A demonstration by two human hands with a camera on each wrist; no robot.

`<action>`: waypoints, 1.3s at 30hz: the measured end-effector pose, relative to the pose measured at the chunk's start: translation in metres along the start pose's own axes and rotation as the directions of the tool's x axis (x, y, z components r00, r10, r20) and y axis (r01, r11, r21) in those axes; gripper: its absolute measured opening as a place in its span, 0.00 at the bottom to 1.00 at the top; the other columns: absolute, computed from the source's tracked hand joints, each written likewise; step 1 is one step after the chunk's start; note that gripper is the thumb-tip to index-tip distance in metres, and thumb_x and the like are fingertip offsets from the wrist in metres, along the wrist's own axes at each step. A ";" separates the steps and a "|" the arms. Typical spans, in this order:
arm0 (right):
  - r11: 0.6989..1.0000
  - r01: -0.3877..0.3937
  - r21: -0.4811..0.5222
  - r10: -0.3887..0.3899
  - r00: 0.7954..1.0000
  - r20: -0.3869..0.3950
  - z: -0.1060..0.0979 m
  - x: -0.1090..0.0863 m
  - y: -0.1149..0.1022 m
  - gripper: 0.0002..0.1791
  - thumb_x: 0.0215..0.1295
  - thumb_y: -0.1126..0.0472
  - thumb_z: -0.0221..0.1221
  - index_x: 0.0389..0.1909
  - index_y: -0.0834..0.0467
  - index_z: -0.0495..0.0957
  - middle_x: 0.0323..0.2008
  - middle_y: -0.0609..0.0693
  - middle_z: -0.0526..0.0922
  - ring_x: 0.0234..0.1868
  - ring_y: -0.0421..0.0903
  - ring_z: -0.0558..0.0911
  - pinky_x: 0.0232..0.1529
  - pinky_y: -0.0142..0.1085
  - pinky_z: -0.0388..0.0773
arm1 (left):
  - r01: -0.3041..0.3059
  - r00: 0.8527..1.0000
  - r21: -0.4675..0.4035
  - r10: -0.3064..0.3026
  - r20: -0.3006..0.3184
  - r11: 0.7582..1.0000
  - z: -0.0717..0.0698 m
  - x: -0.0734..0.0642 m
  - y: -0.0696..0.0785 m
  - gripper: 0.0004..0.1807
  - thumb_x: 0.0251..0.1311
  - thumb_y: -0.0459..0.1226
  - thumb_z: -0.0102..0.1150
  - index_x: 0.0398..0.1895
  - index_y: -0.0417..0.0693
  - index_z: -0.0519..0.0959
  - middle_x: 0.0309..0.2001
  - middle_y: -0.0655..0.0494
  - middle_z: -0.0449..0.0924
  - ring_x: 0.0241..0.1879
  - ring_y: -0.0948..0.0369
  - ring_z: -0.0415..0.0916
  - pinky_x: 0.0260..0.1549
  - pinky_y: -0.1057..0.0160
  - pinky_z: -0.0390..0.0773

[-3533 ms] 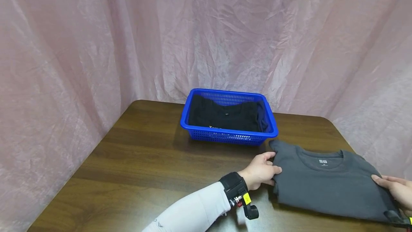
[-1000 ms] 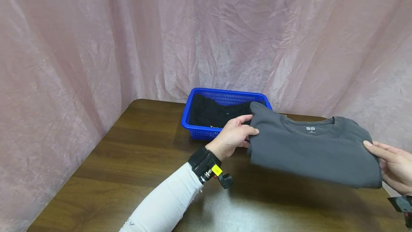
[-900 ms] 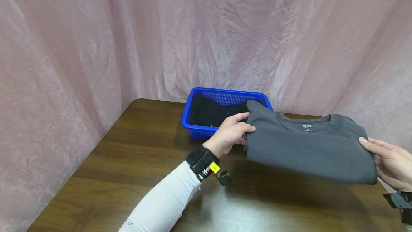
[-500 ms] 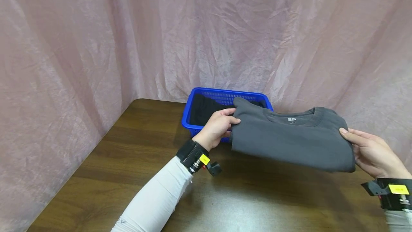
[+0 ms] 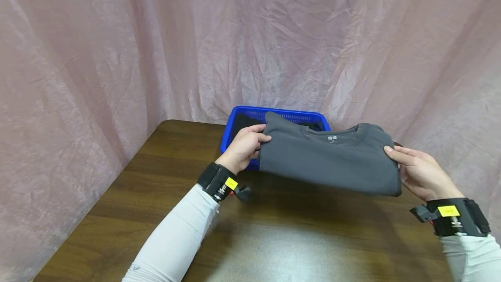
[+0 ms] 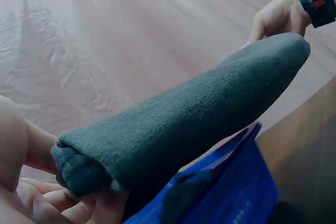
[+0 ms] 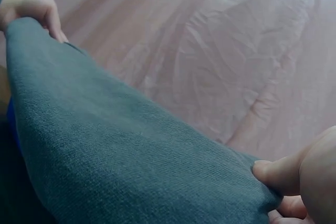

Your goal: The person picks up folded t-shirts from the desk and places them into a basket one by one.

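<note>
A folded dark grey T-shirt (image 5: 325,158), its neckline and white label facing up, hangs above the table between both hands. My left hand (image 5: 243,146) pinches its left edge, thumb on top and fingers beneath. At the opposite edge my right hand (image 5: 420,172) grips the cloth the same way. Behind and under the shirt stands a blue plastic basket (image 5: 226,136), largely covered by it in the head view. Black folded clothing (image 5: 243,122) shows inside the basket. In the left wrist view the shirt's folded layers (image 6: 84,169) show at the left hand.
The brown wooden table (image 5: 148,195) extends in front of the basket and to its left. Pink curtains (image 5: 274,38) hang behind the table and along both sides. Each wrist carries a black strap (image 5: 215,179) with a small camera.
Both hands have lifted the grey T-shirt from the table's right side and carried it left and away, so it now overlaps most of the basket. The right forearm has come into view.
</note>
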State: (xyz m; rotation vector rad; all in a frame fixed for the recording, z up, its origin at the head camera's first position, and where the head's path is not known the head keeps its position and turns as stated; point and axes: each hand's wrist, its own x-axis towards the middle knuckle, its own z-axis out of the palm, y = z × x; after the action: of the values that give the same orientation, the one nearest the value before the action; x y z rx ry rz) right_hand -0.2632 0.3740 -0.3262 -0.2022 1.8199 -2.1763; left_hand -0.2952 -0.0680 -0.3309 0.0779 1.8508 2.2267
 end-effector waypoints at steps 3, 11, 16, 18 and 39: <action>1.000 0.000 -0.031 -0.001 1.000 -0.022 0.009 0.007 0.000 0.11 0.89 0.60 0.50 0.62 0.51 0.78 0.49 0.37 0.91 0.48 0.36 0.91 0.49 0.35 0.90 | -0.001 1.000 0.002 0.001 -0.008 1.000 -0.009 0.001 0.004 0.30 0.76 0.31 0.57 0.80 0.44 0.71 0.47 0.53 0.89 0.33 0.64 0.89 0.32 0.65 0.89; 0.998 -0.008 -0.067 0.004 0.998 -0.063 0.034 0.030 -0.001 0.07 0.87 0.57 0.56 0.50 0.50 0.83 0.41 0.41 0.90 0.40 0.37 0.89 0.42 0.33 0.88 | 0.004 0.997 0.033 -0.001 -0.074 0.999 -0.032 0.006 0.010 0.30 0.75 0.30 0.57 0.80 0.45 0.73 0.31 0.60 0.87 0.21 0.68 0.78 0.20 0.71 0.76; 0.991 -0.050 -0.128 0.036 0.994 -0.105 0.047 0.044 0.000 0.21 0.85 0.53 0.58 0.69 0.60 0.69 0.42 0.37 0.88 0.39 0.34 0.86 0.43 0.30 0.86 | 0.008 0.995 0.046 -0.003 -0.104 0.999 -0.044 0.009 0.014 0.29 0.77 0.30 0.55 0.80 0.45 0.72 0.31 0.61 0.87 0.22 0.67 0.81 0.22 0.70 0.80; 0.984 -0.073 -0.161 0.053 0.991 -0.125 0.051 0.048 0.000 0.34 0.85 0.51 0.59 0.78 0.64 0.59 0.42 0.36 0.85 0.37 0.33 0.82 0.41 0.28 0.84 | 0.012 0.993 0.049 -0.006 -0.115 0.999 -0.048 0.010 0.015 0.30 0.77 0.30 0.55 0.81 0.45 0.72 0.35 0.59 0.88 0.24 0.66 0.84 0.24 0.68 0.83; 0.969 -0.102 -0.227 0.081 0.992 -0.099 0.080 0.110 -0.001 0.42 0.89 0.50 0.51 0.87 0.70 0.47 0.42 0.30 0.87 0.43 0.30 0.87 0.47 0.28 0.85 | 0.032 0.963 0.158 0.012 -0.271 0.987 -0.078 0.032 0.026 0.33 0.80 0.34 0.54 0.85 0.41 0.64 0.79 0.41 0.72 0.66 0.51 0.77 0.56 0.60 0.82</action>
State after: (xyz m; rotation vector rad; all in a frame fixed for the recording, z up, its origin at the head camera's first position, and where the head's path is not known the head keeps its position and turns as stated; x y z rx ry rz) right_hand -0.3436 0.2650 -0.3187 -0.0698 2.0889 -1.9370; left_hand -0.3453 -0.1403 -0.3240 -0.2188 2.1640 2.1667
